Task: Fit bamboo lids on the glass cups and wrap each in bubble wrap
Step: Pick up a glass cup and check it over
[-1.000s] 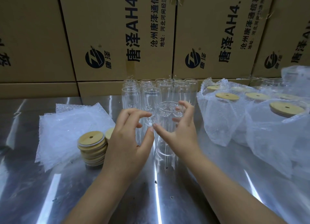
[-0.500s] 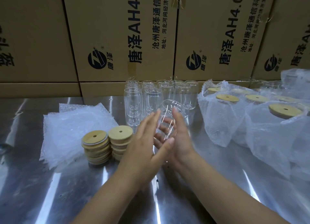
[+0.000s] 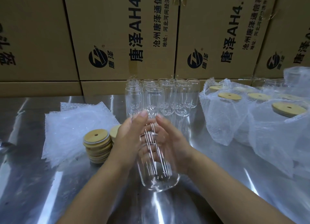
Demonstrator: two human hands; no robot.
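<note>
A clear glass cup (image 3: pixel 157 175) is held above the steel table (image 3: pixel 42 190), tilted with its base toward me. My right hand (image 3: pixel 174 143) grips it from the right, its fingers showing through the glass. My left hand (image 3: pixel 129 136) presses flat against the cup's left side with straight fingers. Two stacks of round bamboo lids (image 3: pixel 97 145) stand just left of my left hand, the second stack (image 3: pixel 115 129) partly hidden by it. A pile of bubble wrap sheets (image 3: pixel 75 123) lies behind the lids. Several bare glass cups (image 3: pixel 161 96) stand upright beyond my hands.
Several lidded cups in bubble wrap (image 3: pixel 226 116) crowd the right side of the table, one bamboo lid (image 3: pixel 288 108) nearest. A wall of printed cardboard boxes (image 3: pixel 125 39) closes off the back edge.
The cup has come down toward me and tipped further, its base now facing me. My left hand has closed in flat against its side, covering most of the second lid stack.
</note>
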